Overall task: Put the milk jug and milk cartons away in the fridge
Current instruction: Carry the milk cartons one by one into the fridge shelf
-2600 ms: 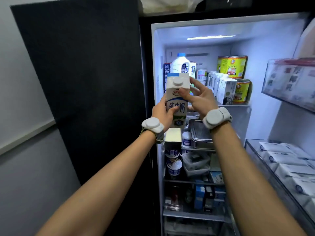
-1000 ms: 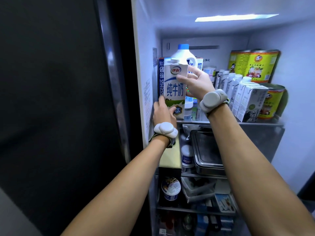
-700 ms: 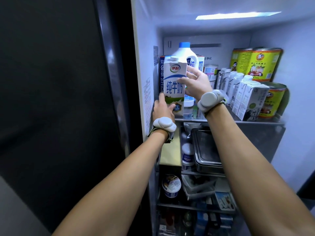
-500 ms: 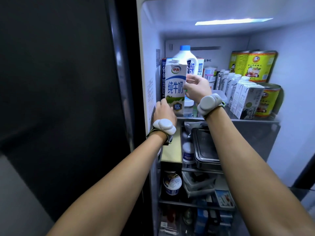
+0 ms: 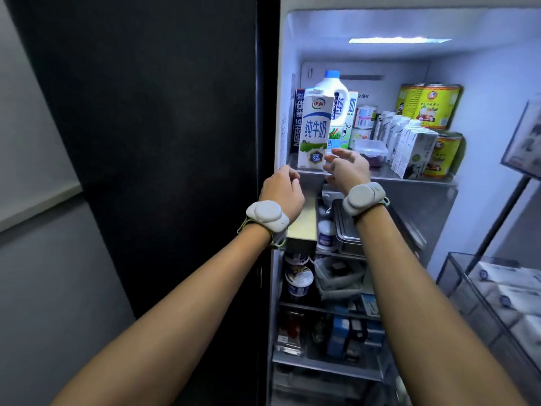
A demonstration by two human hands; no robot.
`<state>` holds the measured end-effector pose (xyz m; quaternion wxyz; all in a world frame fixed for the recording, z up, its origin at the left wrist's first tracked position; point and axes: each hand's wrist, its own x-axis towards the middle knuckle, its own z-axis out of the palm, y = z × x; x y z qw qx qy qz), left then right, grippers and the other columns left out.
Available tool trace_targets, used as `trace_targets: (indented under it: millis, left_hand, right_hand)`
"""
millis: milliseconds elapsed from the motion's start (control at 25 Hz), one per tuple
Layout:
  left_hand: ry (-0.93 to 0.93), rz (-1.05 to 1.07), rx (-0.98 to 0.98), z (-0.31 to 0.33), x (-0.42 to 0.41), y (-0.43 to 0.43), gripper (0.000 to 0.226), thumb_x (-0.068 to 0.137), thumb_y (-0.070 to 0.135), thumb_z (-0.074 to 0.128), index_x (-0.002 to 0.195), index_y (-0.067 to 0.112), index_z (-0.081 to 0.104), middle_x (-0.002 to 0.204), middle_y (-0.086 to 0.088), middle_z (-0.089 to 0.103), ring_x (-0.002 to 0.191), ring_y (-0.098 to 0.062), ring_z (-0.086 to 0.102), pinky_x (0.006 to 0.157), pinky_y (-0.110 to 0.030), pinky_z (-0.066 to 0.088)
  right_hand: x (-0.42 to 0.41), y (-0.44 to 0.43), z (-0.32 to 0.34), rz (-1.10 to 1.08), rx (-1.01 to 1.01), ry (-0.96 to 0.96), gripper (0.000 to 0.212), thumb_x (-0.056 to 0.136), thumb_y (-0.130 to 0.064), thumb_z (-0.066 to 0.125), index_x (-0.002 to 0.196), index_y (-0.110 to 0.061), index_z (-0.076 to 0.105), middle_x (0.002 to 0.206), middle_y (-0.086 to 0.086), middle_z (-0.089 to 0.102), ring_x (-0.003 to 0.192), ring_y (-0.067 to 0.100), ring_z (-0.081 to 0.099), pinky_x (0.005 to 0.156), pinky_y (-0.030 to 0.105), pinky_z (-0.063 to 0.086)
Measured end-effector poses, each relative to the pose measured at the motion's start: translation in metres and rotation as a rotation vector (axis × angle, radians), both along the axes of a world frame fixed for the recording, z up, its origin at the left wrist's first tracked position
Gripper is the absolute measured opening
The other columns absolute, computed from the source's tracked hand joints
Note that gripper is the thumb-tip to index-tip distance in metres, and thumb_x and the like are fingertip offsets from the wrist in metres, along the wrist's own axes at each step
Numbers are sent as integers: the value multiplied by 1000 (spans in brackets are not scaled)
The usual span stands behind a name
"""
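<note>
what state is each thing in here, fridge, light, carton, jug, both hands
fridge, door open
fridge light, on
milk carton, upright on the top shelf, cap on, not held
milk jug, upright behind the milk carton, blue cap on
plastic tub, lid on
left hand, loosely curled, holds nothing
right hand, fingers spread, holds nothing

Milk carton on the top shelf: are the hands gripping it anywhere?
No. The milk carton stands on the top shelf; the left hand and right hand hover near its base, fingers loose, holding nothing.
</note>
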<state>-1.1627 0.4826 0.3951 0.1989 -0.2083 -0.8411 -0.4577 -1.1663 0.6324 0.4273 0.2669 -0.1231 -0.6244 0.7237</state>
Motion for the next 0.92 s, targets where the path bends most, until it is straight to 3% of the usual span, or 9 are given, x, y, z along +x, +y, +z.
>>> trace_targets:
  millis: [240, 400, 480, 600, 760, 920]
  left_hand:
    - [-61, 8, 66, -43, 52, -51, 13, 93, 20, 51, 93, 13, 62, 86, -3, 71, 81, -25, 69, 78, -42, 57]
    - [-140, 66, 96, -63, 90, -92, 14, 93, 21, 54, 93, 12, 64, 84, -2, 73, 79, -21, 71, 79, -41, 58]
    - [-167, 114, 98, -70, 106, -113, 14, 94, 21, 54, 93, 13, 65, 83, 0, 73, 78, -18, 71, 79, -39, 59]
    - [-209, 216, 122, -84, 139, -147, 13, 94, 23, 54, 91, 17, 65, 79, 4, 73, 76, -14, 72, 77, -35, 59]
    - [-276, 343, 149, -108, 188, -190, 12, 94, 26, 53, 85, 27, 61, 74, 8, 72, 69, -7, 72, 66, -25, 53]
    - [-318, 471, 199, -133, 253, -224, 16, 92, 26, 54, 77, 30, 58, 71, 6, 71, 67, -14, 72, 69, -34, 59]
  right_hand:
    - [56, -46, -50, 61, -52, -125, 32, 94, 4, 37, 111, -11, 59, 99, 6, 67, 72, 17, 58, 57, 27, 38]
    - [93, -86, -85, 180, 11, -258, 34, 97, 1, 38, 119, -8, 62, 107, 9, 66, 88, 23, 62, 65, 28, 43]
    - [110, -106, -101, 231, 46, -291, 32, 99, 0, 39, 123, -4, 60, 104, 9, 64, 74, 21, 60, 58, 24, 41]
    - [137, -137, -119, 300, 13, -326, 20, 99, -5, 43, 110, -7, 60, 91, 5, 64, 60, 13, 52, 51, 24, 34]
    - [179, -171, -147, 424, 109, -389, 24, 100, -13, 46, 114, -11, 65, 100, 3, 67, 70, 13, 58, 60, 25, 43]
    - [229, -201, -176, 564, 172, -454, 19, 99, -17, 48, 97, -22, 66, 108, 1, 72, 90, 17, 65, 84, 38, 57]
